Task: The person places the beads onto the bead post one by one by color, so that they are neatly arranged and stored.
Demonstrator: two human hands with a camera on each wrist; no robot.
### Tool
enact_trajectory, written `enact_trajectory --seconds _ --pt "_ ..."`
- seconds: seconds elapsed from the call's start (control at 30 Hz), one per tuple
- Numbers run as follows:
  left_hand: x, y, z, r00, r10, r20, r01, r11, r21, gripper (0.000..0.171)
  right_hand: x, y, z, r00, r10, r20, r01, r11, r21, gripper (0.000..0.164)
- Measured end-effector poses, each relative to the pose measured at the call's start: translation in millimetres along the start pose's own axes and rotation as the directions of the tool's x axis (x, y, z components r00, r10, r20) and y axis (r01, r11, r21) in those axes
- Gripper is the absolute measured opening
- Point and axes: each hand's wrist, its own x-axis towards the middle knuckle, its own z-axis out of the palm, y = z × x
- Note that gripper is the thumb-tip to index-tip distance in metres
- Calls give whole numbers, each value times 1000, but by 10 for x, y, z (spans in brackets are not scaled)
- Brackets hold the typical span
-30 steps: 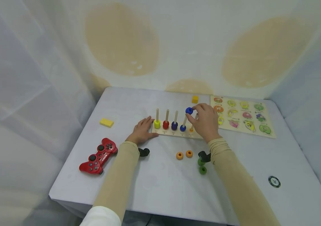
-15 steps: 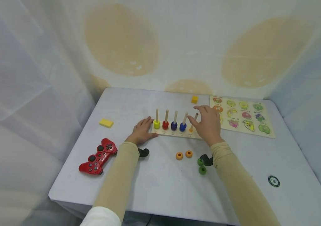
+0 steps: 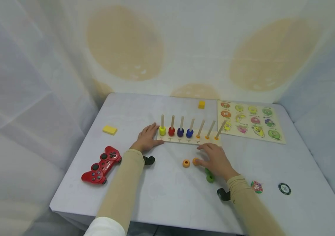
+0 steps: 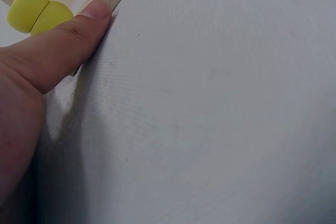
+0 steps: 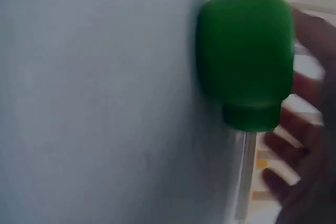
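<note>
A wooden peg board [image 3: 182,141] stands mid-table with yellow [image 3: 162,131], red [image 3: 171,131], purple [image 3: 180,132] and blue beads [image 3: 189,133] on its left pegs; the right pegs carry none. My left hand [image 3: 146,139] rests at the board's left end, fingers extended; its thumb [image 4: 79,38] presses the front edge in the left wrist view. My right hand [image 3: 215,159] hovers in front of the board, fingers apart. Its thumb is by one orange bead [image 3: 195,161], contact unclear. Another orange bead [image 3: 186,163] lies left of it. Green beads [image 5: 247,51] lie below the palm.
A red game controller [image 3: 102,165] and a yellow block [image 3: 109,130] lie at left. Behind the board is a yellow cube [image 3: 201,104], with a fruit puzzle board [image 3: 251,121] at back right. A flower-like piece [image 3: 256,186] and a round chip [image 3: 285,188] lie at right.
My right hand released a blue bead, which dropped onto the blue peg, then moved down toward the orange beads, uncovering the right pegs. My left hand stayed at the board's end.
</note>
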Motion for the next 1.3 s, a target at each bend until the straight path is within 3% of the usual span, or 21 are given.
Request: enact_trajectory --seconds 0.07,0.17,0.3,0.47,0.73,0.9,1.1,1.2,1.3 --pt "-6 1 1 1000 3 0 -3 1000 -2 90 -56 19 69 996 39 84 -39 999 0 46" --pt "-12 1 3 1000 7 -3 -7 1000 -1 90 -100 14 107 991 61 117 -61 998 -8 37" --pt "-8 0 4 1000 5 -4 -5 1000 0 90 -99 7 104 995 42 86 -40 999 -20 27" --pt "2 -10 16 1000 2 7 -2 1000 -2 90 -75 25 88 998 17 62 -17 1000 -6 26" --pt "4 -10 0 1000 3 3 -3 1000 -8 91 43 -6 -88 994 47 -98 -36 993 111 29" --pt "5 -10 1 1000 9 -3 -9 1000 3 91 173 -17 -254 965 63 -256 -9 978 208 30" --pt "13 -15 7 1000 12 -8 -12 1000 7 91 453 -56 -482 896 125 -425 -19 969 245 28" --pt "14 -16 8 1000 11 -6 -11 1000 2 90 582 -87 -549 878 172 -447 -85 974 208 29" --pt "19 -19 6 1000 7 0 -7 1000 4 91 652 -125 -586 880 219 -422 -152 971 186 31"
